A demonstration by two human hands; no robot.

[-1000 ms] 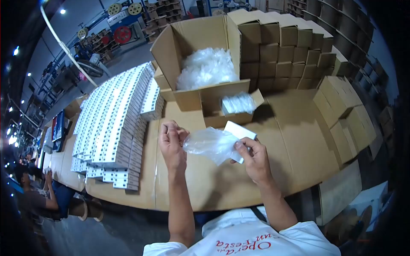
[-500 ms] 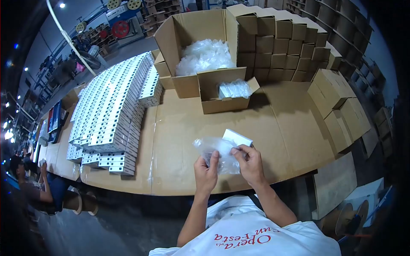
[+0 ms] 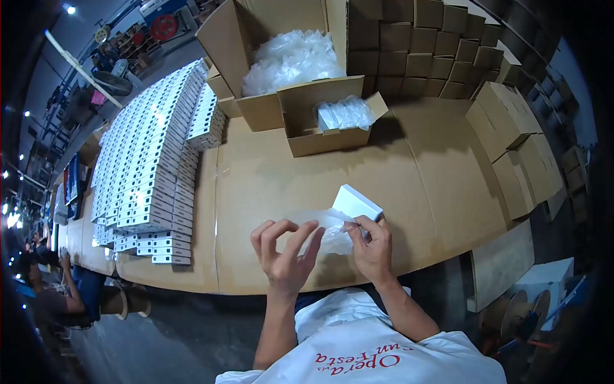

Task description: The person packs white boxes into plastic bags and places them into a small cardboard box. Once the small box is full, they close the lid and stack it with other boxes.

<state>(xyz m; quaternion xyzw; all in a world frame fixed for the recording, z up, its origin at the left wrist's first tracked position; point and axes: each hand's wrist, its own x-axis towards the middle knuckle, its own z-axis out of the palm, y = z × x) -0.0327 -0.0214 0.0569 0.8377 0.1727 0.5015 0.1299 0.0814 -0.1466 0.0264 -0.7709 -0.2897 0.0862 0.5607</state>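
Note:
A clear plastic bag (image 3: 336, 240) stretches between my two hands above the cardboard-covered table. My right hand (image 3: 373, 249) pinches the bag's edge between thumb and finger, with a small white box (image 3: 357, 203) at its fingers. The box tilts away just beyond the bag. My left hand (image 3: 284, 256) is at the bag's left side with fingers spread apart; whether its fingertips touch the film is hard to see. Past the hands, an open carton (image 3: 300, 144) contains a plastic-wrapped white box (image 3: 345, 115).
Stacked white boxes (image 3: 147, 160) cover the table's left side. A large carton (image 3: 256, 115) full of clear plastic bags (image 3: 294, 61) stands at the back. Brown cartons (image 3: 422, 64) form a wall behind and stand at the right (image 3: 505, 121). Another person (image 3: 64, 288) sits far left.
My left hand has gone from pinching the bag to spread fingers, slightly left. The right hand still grips the bag's edge, and the white box shows more fully. The view has shifted a little.

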